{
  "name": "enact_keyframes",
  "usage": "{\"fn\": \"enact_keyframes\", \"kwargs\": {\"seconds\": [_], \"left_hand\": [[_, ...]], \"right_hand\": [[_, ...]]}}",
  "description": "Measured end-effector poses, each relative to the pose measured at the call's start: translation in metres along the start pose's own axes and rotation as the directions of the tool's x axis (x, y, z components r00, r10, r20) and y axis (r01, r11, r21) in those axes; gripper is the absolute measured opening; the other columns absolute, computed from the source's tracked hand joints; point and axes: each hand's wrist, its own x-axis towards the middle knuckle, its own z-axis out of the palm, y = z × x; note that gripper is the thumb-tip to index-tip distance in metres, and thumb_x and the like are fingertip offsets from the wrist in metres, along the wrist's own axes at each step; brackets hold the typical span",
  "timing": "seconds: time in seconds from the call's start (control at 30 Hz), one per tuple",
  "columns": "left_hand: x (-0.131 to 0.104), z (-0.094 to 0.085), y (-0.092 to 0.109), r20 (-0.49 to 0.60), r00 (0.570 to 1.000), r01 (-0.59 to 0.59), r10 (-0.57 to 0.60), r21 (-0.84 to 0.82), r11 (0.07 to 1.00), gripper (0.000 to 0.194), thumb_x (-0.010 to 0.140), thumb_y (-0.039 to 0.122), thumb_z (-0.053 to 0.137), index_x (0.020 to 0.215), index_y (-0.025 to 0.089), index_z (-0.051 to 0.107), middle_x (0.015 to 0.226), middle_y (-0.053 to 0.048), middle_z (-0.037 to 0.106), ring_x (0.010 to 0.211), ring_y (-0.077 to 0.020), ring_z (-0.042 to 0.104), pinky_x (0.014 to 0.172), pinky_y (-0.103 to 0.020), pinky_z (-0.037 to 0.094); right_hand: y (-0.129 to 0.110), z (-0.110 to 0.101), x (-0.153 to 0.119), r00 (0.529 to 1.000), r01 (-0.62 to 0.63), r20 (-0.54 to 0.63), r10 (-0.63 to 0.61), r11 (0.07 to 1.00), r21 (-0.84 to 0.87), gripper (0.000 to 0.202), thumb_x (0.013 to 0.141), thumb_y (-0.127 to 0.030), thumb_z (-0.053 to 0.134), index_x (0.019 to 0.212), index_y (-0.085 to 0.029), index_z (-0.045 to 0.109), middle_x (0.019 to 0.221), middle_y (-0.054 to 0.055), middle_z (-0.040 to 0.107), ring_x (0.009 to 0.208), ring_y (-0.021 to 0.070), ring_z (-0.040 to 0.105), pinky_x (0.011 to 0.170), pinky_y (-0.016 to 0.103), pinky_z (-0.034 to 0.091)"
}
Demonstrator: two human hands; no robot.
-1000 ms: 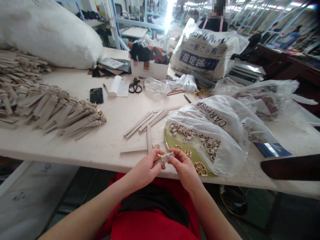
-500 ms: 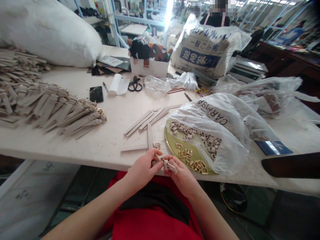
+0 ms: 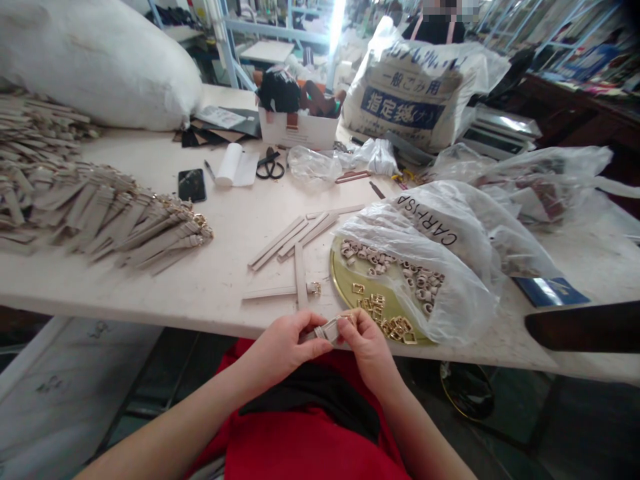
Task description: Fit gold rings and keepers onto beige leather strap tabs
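Note:
A beige strap (image 3: 327,331) stretches between my two hands at the table's front edge, with a loop around it. My left hand (image 3: 293,341) pinches its left part between thumb and fingers. At its right end, my right hand (image 3: 364,335) grips it beside a bit of gold metal, mostly hidden by the fingers. Just beyond lie a strap with a gold buckle (image 3: 270,292) and another strap (image 3: 300,273) across it. To the right, a green round tray (image 3: 343,283) holds gold buckles (image 3: 397,329) and small beige loops (image 3: 423,287).
A large pile of beige straps (image 3: 115,213) covers the left side. Behind are a phone (image 3: 192,185), black scissors (image 3: 270,166) and a white box (image 3: 299,131). A clear plastic bag (image 3: 460,267) partly covers the tray. A person (image 3: 435,27) is in the background.
The strap in my hands has turned and now lies flatter, with its loop showing. My right hand has shifted its grip to the strap's right end.

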Motion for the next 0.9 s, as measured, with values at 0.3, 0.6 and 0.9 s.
{"fn": "enact_keyframes", "kwargs": {"seconds": [0.3,0.6,0.9], "left_hand": [[0.004,0.009,-0.008,0.078,0.993,0.094,-0.088,-0.081,0.992,0.036,0.07,0.031,0.058,0.102,0.014,0.056,0.069,0.0,0.063,0.063,-0.0133,0.057,0.06,-0.022,0.042],[0.006,0.013,-0.019,0.172,0.979,0.149,-0.107,-0.257,0.955,0.028,0.073,0.033,0.054,0.093,0.014,0.061,0.074,-0.002,0.064,0.066,-0.0119,0.059,0.063,-0.021,0.044],[0.007,0.015,-0.016,0.256,0.962,0.184,-0.091,-0.366,0.912,0.03,0.075,0.03,0.051,0.099,0.012,0.058,0.083,-0.005,0.065,0.071,-0.0112,0.06,0.069,-0.023,0.047]], "right_hand": [[0.005,-0.008,-0.008,0.996,0.086,0.024,-0.083,0.933,-0.349,0.024,0.076,-0.041,0.055,0.082,-0.019,0.048,0.054,-0.007,0.039,0.047,0.0091,0.037,0.045,0.021,0.03],[0.02,-0.006,-0.016,0.943,0.245,-0.014,-0.332,0.722,-0.647,0.014,0.083,-0.034,0.047,0.082,-0.02,0.047,0.066,-0.002,0.05,0.056,0.0127,0.046,0.054,0.025,0.036],[0.025,0.0,-0.016,0.935,0.231,-0.074,-0.347,0.754,-0.615,0.016,0.086,-0.035,0.04,0.083,-0.02,0.044,0.065,-0.002,0.049,0.055,0.0131,0.047,0.054,0.025,0.037]]}}
